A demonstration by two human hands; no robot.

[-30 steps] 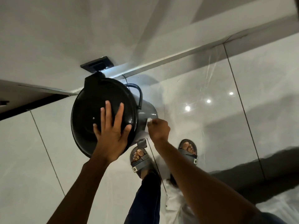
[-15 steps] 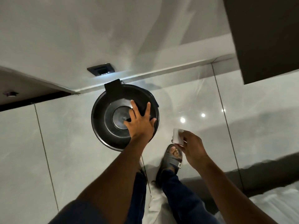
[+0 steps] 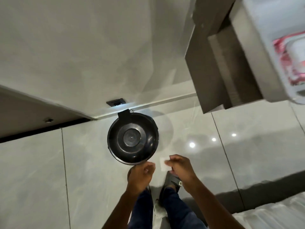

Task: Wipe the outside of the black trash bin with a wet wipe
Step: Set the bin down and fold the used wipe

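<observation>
The round black trash bin (image 3: 132,139) stands upright on the glossy floor against the wall, seen from straight above with its lid closed. My right hand (image 3: 180,167) holds a small white wet wipe (image 3: 164,164) just below and to the right of the bin, apart from it. My left hand (image 3: 142,174) hovers beside the wipe with its fingers curled, near the bin's front rim, and touches neither bin nor wipe as far as I can see.
Grey floor tiles (image 3: 41,171) surround the bin. A wall socket (image 3: 116,101) sits just behind it. A grey cabinet (image 3: 219,66) juts out at the upper right, with a red-and-white packet (image 3: 293,60) on a white surface. My sandalled foot (image 3: 173,180) is below my hands.
My left hand has come off the bin's lid and drawn back toward the wipe. My right hand has pulled the wipe away from the bin's side. The view has risen higher above the bin.
</observation>
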